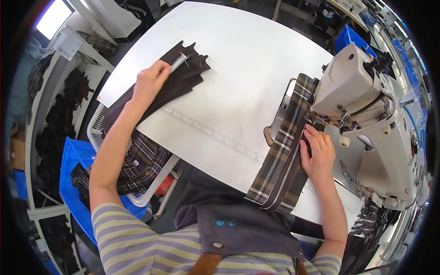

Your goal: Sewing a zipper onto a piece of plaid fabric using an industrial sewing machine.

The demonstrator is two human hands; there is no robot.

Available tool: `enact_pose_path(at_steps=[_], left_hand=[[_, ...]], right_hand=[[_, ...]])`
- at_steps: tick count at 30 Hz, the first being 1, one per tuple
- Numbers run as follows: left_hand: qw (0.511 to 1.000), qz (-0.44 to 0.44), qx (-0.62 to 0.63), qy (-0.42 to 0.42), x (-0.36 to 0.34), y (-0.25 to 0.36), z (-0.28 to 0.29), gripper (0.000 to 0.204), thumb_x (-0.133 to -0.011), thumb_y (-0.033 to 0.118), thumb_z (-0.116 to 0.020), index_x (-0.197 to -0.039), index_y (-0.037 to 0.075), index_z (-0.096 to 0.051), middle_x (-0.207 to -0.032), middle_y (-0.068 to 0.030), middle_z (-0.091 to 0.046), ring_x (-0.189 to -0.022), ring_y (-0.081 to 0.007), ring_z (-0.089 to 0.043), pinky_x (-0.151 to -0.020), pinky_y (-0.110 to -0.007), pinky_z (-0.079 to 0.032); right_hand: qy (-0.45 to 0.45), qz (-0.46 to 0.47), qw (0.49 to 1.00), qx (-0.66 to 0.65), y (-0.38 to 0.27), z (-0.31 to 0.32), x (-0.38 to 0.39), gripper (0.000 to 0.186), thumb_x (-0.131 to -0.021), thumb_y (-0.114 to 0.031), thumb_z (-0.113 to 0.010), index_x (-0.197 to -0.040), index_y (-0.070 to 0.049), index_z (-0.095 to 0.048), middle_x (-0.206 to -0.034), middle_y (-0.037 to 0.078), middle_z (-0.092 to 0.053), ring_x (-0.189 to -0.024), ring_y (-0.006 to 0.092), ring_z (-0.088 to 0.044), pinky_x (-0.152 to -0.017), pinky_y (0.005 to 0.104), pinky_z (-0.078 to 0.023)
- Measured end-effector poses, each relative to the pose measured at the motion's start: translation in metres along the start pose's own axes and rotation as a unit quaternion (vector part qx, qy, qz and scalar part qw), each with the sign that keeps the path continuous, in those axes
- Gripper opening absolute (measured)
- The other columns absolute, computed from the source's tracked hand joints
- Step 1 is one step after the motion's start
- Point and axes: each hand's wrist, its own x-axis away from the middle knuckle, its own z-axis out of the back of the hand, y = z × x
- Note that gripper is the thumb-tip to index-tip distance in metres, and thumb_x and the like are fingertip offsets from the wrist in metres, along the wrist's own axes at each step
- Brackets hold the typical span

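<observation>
Nearest the camera is one dark apron (250,236) over a striped shirt (130,243). One plaid piece (286,137) with one long zipper (288,172) lies on the right part of the white tabletop (238,59), its upper end beside the head of one sewing machine (350,85). The right hand (318,151) lies on it beside the zipper, fingers bent and close together, thumb apart. The left hand (151,82) pinches one slim pale object (178,63) — too blurred to identify — over one stack of dark fabric pieces (176,85); their number cannot be told.

The plaid piece's lower end reaches the near edge, while the stack overhangs the left one. Between them stretches a broad bare area, crossed by one printed scale (211,130).

The machine bounds the right side; one dark-rimmed object (278,117) is partly covered by the plaid piece. At the left, one white basket (167,172) with plaid fabric (142,162) and one blue bin (68,160) crowd the edge — a shelf rack (48,213) stands beyond.
</observation>
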Motion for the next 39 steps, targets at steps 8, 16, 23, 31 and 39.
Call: enact_pose_path(at_steps=[8, 16, 23, 31, 39], left_hand=[[0.952, -0.25, 0.089, -0.15, 0.11, 0.11, -0.013, 0.011, -0.076, 0.001, -0.068, -0.085, 0.005, -0.064, -0.117, -0.0111, -0.067, -0.114, -0.0313, -0.062, -0.102, -0.056, -0.038], [0.819, -0.401, -0.162, -0.377, 0.136, 0.173, 0.032, 0.066, -0.075, 0.008, -0.064, -0.139, 0.017, -0.048, -0.15, -0.0055, -0.041, -0.133, -0.0267, -0.045, -0.103, -0.059, -0.031], [0.802, -0.522, -0.047, -0.286, 0.123, 0.136, -0.017, 0.059, -0.081, 0.011, -0.06, -0.139, 0.015, -0.046, -0.148, -0.0041, -0.044, -0.135, -0.0208, -0.044, -0.109, -0.061, -0.021], [0.872, -0.459, 0.054, -0.158, 0.064, 0.207, -0.053, 0.032, -0.082, 0.01, -0.057, -0.112, 0.01, -0.067, -0.126, -0.0043, -0.062, -0.117, -0.0162, -0.058, -0.113, -0.056, -0.017], [0.861, -0.489, 0.062, -0.127, 0.025, 0.226, -0.112, 0.04, -0.077, 0.009, -0.059, -0.116, 0.007, -0.065, -0.123, -0.0047, -0.063, -0.111, -0.0177, -0.057, -0.111, -0.055, -0.024]], right_hand=[[0.012, -0.007, 1.0, 0.018, 0.007, -0.003, 0.001, 0.027, -0.076, -0.011, -0.072, -0.101, -0.004, -0.066, -0.112, 0.005, -0.065, -0.094, 0.0228, -0.061, -0.074, 0.0334, -0.05], [0.013, -0.024, 0.999, 0.039, 0.008, -0.009, 0.004, 0.026, -0.075, -0.015, -0.073, -0.1, -0.008, -0.068, -0.113, -0.002, -0.066, -0.097, 0.0212, -0.059, -0.081, 0.0349, -0.044], [0.016, -0.033, 0.999, 0.028, 0.005, -0.006, 0.008, 0.027, -0.076, -0.017, -0.074, -0.1, -0.008, -0.067, -0.114, -0.003, -0.065, -0.098, 0.0203, -0.058, -0.075, 0.0346, -0.043], [0.028, -0.036, 0.999, 0.014, 0.011, -0.011, 0.009, 0.025, -0.076, -0.018, -0.073, -0.098, -0.007, -0.068, -0.107, 0.0, -0.066, -0.093, 0.0214, -0.058, -0.074, 0.0352, -0.045], [0.017, -0.045, 0.999, 0.0, 0.005, -0.007, 0.004, 0.021, -0.074, -0.018, -0.073, -0.089, -0.006, -0.066, -0.089, 0.002, -0.062, -0.091, 0.0243, -0.055, -0.08, 0.0361, -0.043]])
